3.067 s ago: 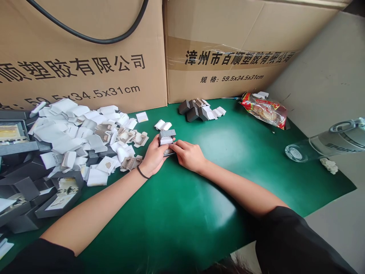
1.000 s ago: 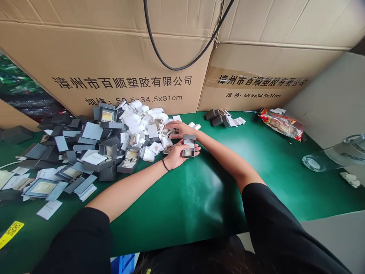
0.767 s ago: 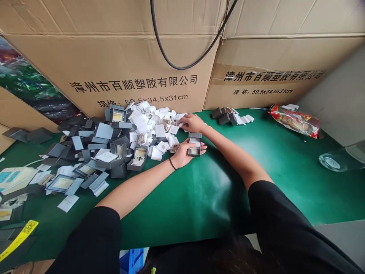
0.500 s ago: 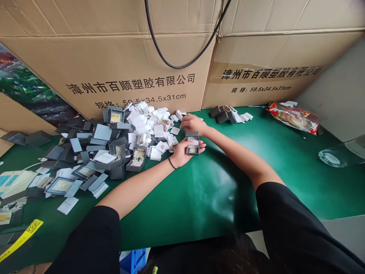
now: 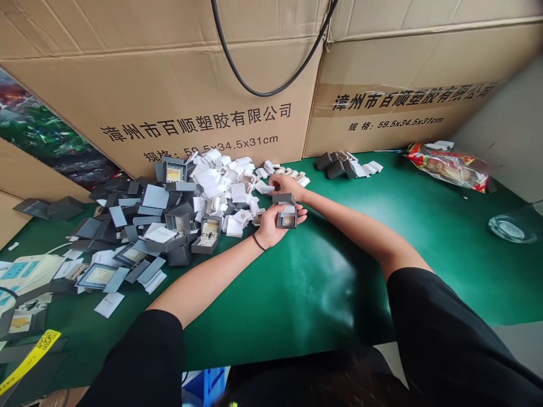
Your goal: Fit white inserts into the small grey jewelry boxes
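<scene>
My left hand [image 5: 271, 224] holds a small open grey box [image 5: 287, 211] with a white lining, just above the green table [image 5: 322, 271]. My right hand [image 5: 285, 183] reaches behind the box and pinches a white pad [image 5: 264, 188] at the near edge of a heap of white pads [image 5: 220, 178]. A black band is on my left wrist.
Several grey boxes and lids [image 5: 139, 226] lie piled at the left. Two large cardboard cartons [image 5: 178, 96] stand along the back, with a black cable [image 5: 263, 85] hanging over them. A smaller cluster of boxes [image 5: 345, 165], a red snack bag [image 5: 449, 165] and a glass bottle [image 5: 513, 226] sit at the right.
My right hand left the box, reached to the white heap and came back a little with a white pad pinched. The left hand keeps the open box. The view has swung left.
</scene>
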A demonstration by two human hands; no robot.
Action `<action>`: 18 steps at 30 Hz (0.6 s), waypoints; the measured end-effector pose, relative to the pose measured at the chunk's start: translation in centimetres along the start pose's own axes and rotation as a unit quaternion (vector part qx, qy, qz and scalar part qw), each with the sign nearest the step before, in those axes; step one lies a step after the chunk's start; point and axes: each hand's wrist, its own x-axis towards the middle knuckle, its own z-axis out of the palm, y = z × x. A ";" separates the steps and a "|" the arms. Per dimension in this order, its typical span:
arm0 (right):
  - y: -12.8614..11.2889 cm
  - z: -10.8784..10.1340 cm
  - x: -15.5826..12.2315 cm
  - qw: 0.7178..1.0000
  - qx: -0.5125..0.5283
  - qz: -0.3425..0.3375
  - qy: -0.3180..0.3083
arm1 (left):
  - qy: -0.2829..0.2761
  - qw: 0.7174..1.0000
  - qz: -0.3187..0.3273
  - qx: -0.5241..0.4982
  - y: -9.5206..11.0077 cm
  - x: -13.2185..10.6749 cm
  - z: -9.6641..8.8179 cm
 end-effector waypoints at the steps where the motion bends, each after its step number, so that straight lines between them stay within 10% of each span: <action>1: 0.2 -0.3 -0.3 0.998 0.034 0.030 0.041 | 0.002 1.000 -0.002 -0.005 0.0 0.0 -0.1; 7: 1.0 -2.7 -3.7 0.928 0.339 0.089 0.128 | -0.022 0.998 -0.027 -0.046 0.3 0.5 -0.8; 18: 2.1 -1.7 -8.5 0.894 0.351 0.181 0.211 | 0.049 0.997 -0.052 -0.026 0.6 1.5 -1.1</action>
